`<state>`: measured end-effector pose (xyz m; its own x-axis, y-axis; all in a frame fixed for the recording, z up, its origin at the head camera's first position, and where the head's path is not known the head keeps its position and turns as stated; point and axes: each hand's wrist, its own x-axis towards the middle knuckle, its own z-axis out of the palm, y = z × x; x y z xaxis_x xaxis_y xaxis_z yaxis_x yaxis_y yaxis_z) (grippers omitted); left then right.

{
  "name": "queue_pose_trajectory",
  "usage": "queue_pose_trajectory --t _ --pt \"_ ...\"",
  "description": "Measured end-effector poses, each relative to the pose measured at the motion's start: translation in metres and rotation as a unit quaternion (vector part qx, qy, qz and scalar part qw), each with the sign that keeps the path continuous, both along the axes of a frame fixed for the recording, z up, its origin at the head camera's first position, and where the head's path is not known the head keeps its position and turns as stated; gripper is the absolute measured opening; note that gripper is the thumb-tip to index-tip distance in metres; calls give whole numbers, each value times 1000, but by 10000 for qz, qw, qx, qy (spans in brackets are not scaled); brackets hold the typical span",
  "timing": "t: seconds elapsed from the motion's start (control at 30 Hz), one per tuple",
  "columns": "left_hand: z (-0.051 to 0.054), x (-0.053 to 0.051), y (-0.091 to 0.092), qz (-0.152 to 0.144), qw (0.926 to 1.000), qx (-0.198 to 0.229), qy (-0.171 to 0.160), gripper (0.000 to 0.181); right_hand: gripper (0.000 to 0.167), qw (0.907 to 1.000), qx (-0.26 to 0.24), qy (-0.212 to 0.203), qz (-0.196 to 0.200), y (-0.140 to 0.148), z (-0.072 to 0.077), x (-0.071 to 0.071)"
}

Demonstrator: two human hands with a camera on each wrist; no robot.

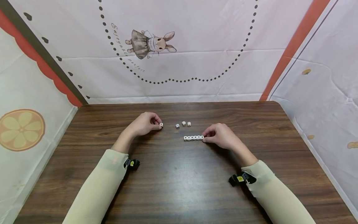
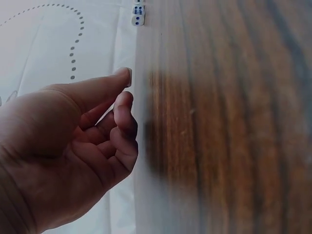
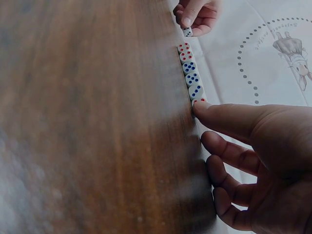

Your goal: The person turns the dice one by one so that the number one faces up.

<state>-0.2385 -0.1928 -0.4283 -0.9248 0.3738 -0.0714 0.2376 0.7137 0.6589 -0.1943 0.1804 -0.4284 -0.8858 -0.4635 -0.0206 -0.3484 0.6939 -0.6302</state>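
My left hand [image 1: 145, 123] pinches a white die [image 1: 161, 124] between thumb and fingertips, at the left of the loose dice. Only a sliver of that die shows in the left wrist view; it appears again in the right wrist view [image 3: 187, 32]. Several white dice stand in a straight row [image 1: 192, 137] on the table, their sides showing red or blue pips in the right wrist view. At the row's right end, my right hand [image 1: 222, 136] holds the last die [image 1: 202, 137] with thumb and index finger, the thumb partly hiding it.
Behind the row lie three loose dice, a left one [image 1: 177, 126], a middle one [image 1: 183, 123] and a right one [image 1: 189, 123]. The brown wood-grain table [image 1: 173, 186] meets a printed cloth [image 1: 195, 62] at its back edge. Cloth also hangs on both sides.
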Motion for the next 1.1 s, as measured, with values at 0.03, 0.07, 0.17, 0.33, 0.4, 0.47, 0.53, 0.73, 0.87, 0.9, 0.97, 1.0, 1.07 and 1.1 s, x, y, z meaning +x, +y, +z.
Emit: queue_pose_trajectory --t 0.03,0.07,0.17,0.33,0.4,0.47,0.53,0.73,0.87,0.9,0.97,1.0,1.07,1.1 --pt "0 1 1 -11 10000 -4 9 12 8 10000 6 11 8 0 -1 0" --pt "0 2 2 -27 10000 -4 20 12 8 10000 10 18 13 0 -1 0" --pt "2 7 4 -107 9999 21 28 12 8 10000 18 35 15 0 -1 0" --pt "6 14 9 -309 9995 62 35 13 8 10000 46 66 35 0 -3 -2" --pt "8 17 12 -377 9992 80 49 13 8 9999 45 90 38 0 -2 -2" --pt "10 21 15 -428 9990 87 41 14 8 9999 31 101 38 0 -2 -2" --pt "10 24 18 -488 9987 106 27 14 8 9999 20 101 34 -1 -1 -1" --pt "10 30 30 -670 9977 133 55 14 9 9999 65 88 -20 -1 -1 -1" --pt "9 34 39 -775 9968 174 52 13 9 9999 73 71 -42 -1 -1 -1" --pt "9 35 41 -795 9967 178 44 13 9 9999 71 69 -41 -1 -1 -1" --pt "8 36 46 -837 9963 184 58 14 9 9999 67 72 -39 -1 -1 -1" --pt "7 37 49 -860 9961 186 64 14 9 9999 64 79 -36 -1 -1 -1" --pt "7 39 54 -916 9956 181 77 15 9 10000 55 69 -41 -1 -2 -1" --pt "7 40 56 -942 9954 172 74 15 9 10000 56 71 -38 -1 -2 -1"
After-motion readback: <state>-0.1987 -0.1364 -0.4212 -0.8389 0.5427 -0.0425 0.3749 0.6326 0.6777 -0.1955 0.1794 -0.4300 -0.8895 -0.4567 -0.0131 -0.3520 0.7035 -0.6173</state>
